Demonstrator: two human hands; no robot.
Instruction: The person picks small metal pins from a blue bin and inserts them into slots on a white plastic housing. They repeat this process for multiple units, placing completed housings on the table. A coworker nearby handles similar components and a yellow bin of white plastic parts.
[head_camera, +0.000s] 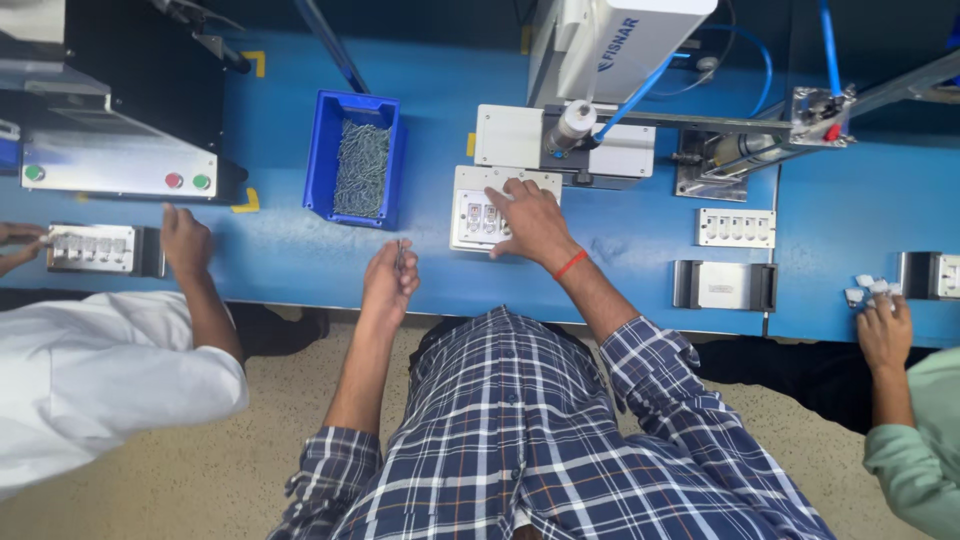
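Note:
My right hand (530, 220) lies flat on a white switch plate (472, 205) that sits on the blue bench under a white dispensing machine (600, 60), fingers spread over its right side. My left hand (388, 283) hovers near the bench's front edge, left of the plate, pinching a thin metal screw (399, 254) upright between fingertips. A red band circles my right wrist.
A blue bin (330, 155) of metal screws stands left of the plate. Another white plate (736, 228) and a grey fixture (724, 285) lie to the right. A person in white at left handles a plate (92, 247); a person in green at right (884, 330) holds small white parts.

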